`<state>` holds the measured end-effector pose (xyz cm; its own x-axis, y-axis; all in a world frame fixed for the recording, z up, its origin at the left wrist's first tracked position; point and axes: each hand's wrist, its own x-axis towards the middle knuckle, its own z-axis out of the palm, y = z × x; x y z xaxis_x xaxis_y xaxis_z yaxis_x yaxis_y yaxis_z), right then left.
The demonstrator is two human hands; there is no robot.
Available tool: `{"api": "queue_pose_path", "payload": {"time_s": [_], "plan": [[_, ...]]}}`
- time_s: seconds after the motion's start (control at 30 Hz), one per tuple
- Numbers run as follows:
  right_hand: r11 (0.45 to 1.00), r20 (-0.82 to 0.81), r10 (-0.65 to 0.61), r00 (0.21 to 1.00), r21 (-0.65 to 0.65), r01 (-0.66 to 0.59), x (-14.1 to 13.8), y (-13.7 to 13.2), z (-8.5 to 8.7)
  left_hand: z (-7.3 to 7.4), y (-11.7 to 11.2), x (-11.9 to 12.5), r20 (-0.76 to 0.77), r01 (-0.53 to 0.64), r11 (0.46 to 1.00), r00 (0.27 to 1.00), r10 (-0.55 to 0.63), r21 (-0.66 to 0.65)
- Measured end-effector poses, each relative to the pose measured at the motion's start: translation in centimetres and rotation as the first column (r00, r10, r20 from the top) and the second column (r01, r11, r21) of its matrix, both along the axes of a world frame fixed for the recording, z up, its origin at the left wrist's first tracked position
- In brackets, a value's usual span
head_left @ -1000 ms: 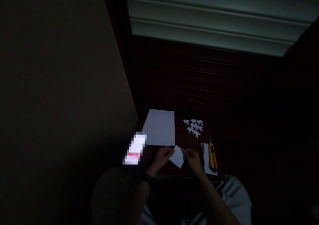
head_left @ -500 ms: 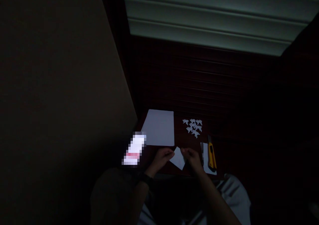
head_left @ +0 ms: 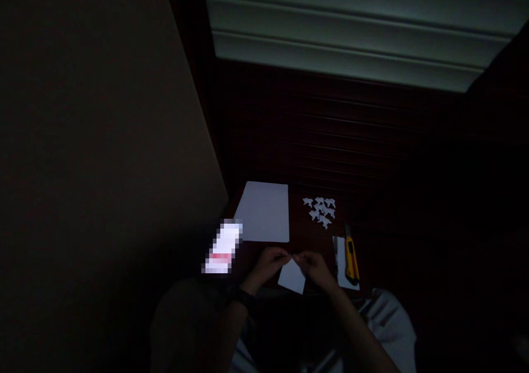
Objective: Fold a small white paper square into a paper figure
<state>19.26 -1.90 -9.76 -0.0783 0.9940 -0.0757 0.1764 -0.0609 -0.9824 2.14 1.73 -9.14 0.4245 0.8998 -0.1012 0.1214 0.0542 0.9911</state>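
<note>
A small white piece of paper (head_left: 292,278) hangs between my two hands over the near edge of the dark table. My left hand (head_left: 270,261) pinches it near its top corner, thumb and fingers closed. From the other side my right hand (head_left: 313,266) pinches the same top part, its fingertips close to those of the left. The dim light hides the finer folds of the paper. Beyond my right hand lies a cluster of several small folded white paper figures (head_left: 321,212).
A large white sheet (head_left: 264,210) lies at the back left of the table. A bright, pixelated phone-like screen (head_left: 223,249) overlaps its near left corner. On the right, a yellow utility knife (head_left: 351,260) rests on a white paper strip (head_left: 342,263). A wall (head_left: 103,141) rises on the left.
The small paper has turned and come down slightly toward me. My hands have moved closer together at its top corner. The other things on the table have not moved.
</note>
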Motion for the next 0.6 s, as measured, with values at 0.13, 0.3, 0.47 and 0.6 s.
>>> {"api": "queue_pose_path", "payload": {"time_s": [0.13,0.3,0.47,0.6], "plan": [[1.000,-0.013,0.012,1.000,-0.017,-0.013,0.16,0.08,-0.13,0.22,0.01,-0.30,0.008,0.042,0.999,0.999,-0.042,-0.027],[0.998,-0.025,-0.058,0.998,-0.022,0.057,0.33,0.45,-0.65,0.27,0.03,-0.42,0.037,0.061,0.990,0.998,-0.057,-0.125],[0.993,-0.049,-0.112,0.993,-0.035,0.110,0.41,0.51,-0.89,-0.03,0.14,-0.44,0.063,0.074,0.984,0.996,-0.065,-0.160],[0.991,-0.105,-0.106,0.989,-0.096,0.096,0.47,0.48,-0.70,-0.18,0.20,-0.52,0.095,0.105,0.978,0.992,-0.089,-0.178]]}}
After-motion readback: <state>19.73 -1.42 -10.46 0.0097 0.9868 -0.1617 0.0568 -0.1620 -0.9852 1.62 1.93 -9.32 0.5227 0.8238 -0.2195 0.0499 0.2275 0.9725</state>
